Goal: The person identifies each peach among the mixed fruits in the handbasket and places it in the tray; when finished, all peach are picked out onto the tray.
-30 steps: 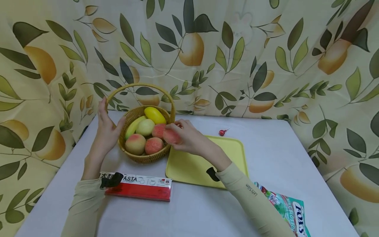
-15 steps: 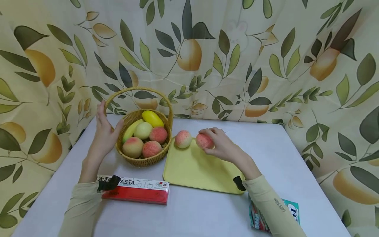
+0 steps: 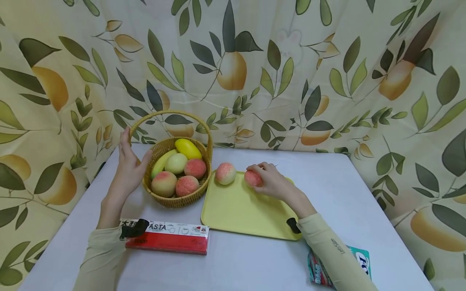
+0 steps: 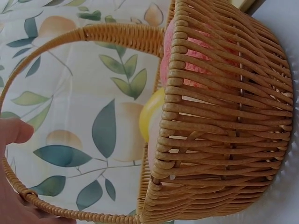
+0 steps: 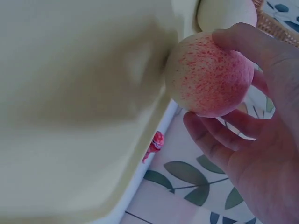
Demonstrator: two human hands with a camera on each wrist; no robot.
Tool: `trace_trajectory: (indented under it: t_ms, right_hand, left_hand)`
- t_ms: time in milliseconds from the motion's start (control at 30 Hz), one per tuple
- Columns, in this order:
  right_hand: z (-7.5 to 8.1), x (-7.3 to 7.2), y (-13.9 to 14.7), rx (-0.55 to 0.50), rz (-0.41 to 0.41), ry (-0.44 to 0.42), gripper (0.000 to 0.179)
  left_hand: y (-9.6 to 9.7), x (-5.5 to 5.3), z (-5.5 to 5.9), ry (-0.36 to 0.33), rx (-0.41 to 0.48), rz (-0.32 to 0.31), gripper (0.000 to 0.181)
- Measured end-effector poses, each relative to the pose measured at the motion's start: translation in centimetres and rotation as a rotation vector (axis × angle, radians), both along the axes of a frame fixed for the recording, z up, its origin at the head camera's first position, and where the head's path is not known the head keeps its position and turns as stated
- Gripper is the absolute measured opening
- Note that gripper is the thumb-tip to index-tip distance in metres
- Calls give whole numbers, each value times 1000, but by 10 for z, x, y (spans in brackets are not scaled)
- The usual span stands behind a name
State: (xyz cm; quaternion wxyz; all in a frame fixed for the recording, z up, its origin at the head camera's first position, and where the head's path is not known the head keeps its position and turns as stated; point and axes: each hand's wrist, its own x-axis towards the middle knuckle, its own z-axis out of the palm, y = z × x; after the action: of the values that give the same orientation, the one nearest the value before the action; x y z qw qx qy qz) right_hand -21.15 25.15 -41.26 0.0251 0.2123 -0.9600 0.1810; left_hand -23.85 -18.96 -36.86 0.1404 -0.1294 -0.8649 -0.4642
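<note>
My right hand (image 3: 273,182) holds a pinkish-red peach (image 5: 210,77) between thumb and fingers at the far side of the yellow tray (image 3: 236,212). Another peach (image 3: 225,173), pale with a pink blush, sits on the tray's far left corner. On the left stands a wicker basket (image 3: 174,201) with an arched handle (image 4: 93,35). My left hand (image 3: 127,171) is at the left side of that handle, its fingers extended upward and thumb apart. Inside the basket lie several fruits: a banana (image 3: 160,163), a yellow oval fruit (image 3: 188,148), a pale green round fruit (image 3: 176,163) and peaches (image 3: 187,186).
A red and white pasta box (image 3: 174,238) lies in front of the basket, partly behind the left wrist. At the right front, a teal candy bag (image 3: 360,258) is partly covered by the right sleeve. A small red wrapped candy (image 5: 156,141) lies just beyond the tray.
My right hand has carried a peach from the basket's right edge rightward to the tray, then lowered slightly. The pale peach on the tray's corner has come into sight. My left hand stays at the handle.
</note>
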Motion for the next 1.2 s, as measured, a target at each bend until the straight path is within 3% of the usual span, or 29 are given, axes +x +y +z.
trace_trajectory:
  t_ms: [500,1200]
  right_hand:
    - [-3,3,-1,54,7,11,58]
    - [-5,6,-10,36,17,30,59]
  left_hand:
    - [1,2,-1,-7,-1,5,89]
    - [1,1,3,2,-8,0,91]
